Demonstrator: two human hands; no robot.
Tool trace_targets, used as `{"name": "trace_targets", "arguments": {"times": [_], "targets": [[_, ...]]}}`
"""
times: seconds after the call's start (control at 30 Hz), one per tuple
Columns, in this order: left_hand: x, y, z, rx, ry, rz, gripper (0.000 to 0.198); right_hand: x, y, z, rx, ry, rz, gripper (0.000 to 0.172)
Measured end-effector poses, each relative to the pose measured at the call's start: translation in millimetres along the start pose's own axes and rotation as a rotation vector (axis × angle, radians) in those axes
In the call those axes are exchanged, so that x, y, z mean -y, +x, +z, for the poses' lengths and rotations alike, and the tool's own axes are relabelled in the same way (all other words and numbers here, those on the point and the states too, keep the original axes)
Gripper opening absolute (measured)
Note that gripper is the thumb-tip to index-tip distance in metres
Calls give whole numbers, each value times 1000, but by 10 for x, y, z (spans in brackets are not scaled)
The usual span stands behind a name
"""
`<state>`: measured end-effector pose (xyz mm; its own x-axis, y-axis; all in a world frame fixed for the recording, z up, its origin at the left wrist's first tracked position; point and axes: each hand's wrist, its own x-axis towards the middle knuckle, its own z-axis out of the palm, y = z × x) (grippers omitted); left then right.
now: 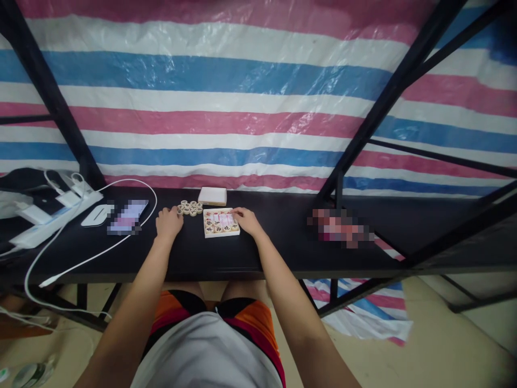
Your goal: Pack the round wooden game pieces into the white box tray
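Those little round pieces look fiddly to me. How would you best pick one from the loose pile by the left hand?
Take a disc on the left edge of the loose pile, nearest the left hand. Pinch its round rim between thumb and forefinger from above: the discs seem to lie flat and crowded on the table, so only outer ones offer free sides.

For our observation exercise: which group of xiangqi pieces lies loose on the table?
The cluster of pieces beside the left hand; the others sit in rows in the white tray.
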<state>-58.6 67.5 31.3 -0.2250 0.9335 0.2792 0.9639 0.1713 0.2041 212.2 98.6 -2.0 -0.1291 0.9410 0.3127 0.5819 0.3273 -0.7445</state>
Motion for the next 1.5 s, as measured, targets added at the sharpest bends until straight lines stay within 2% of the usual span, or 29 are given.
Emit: {"name": "trace_targets", "arguments": {"times": [0.13, 0.67, 0.77, 0.83, 0.93, 1.0, 1.13, 1.27, 1.33, 1.5], "targets": [[-10, -17, -34, 47, 33, -4, 39, 0, 6, 1, -18, -25, -13, 24], [-45, -49, -142, -17, -89, -50, 28, 29, -8, -12, -17, -21, 6, 25], [-113, -65, -120, -74, -258, 67, 31, 54, -14, -17, -7, -30, 16, 24], [-212, -90, -71, -80, -407, 258, 29, 72, -17, -15, -3, -32, 23, 24], [-411, -143, 34, -22, -527, 592, 23, 88, -18, 0, -14, -30, 21, 22], [-532, -170, 105, 20, -546, 704, 22, 86, -14, 14, -20, -32, 13, 21], [-667, -185, 201, 91, -552, 754, 20, 62, 0, 36, -28, -61, -15, 20], [-686, -212, 202, 132, -507, 852, 23, 77, -6, 29, -100, -82, -50, 19], [-676, -240, 181, 128, -511, 856, 27, 113, -21, 14, -121, -64, -79, 19], [-630, -280, 117, 94, -537, 818, 31, 214, -67, -25, -43, -47, -153, 18]]}}
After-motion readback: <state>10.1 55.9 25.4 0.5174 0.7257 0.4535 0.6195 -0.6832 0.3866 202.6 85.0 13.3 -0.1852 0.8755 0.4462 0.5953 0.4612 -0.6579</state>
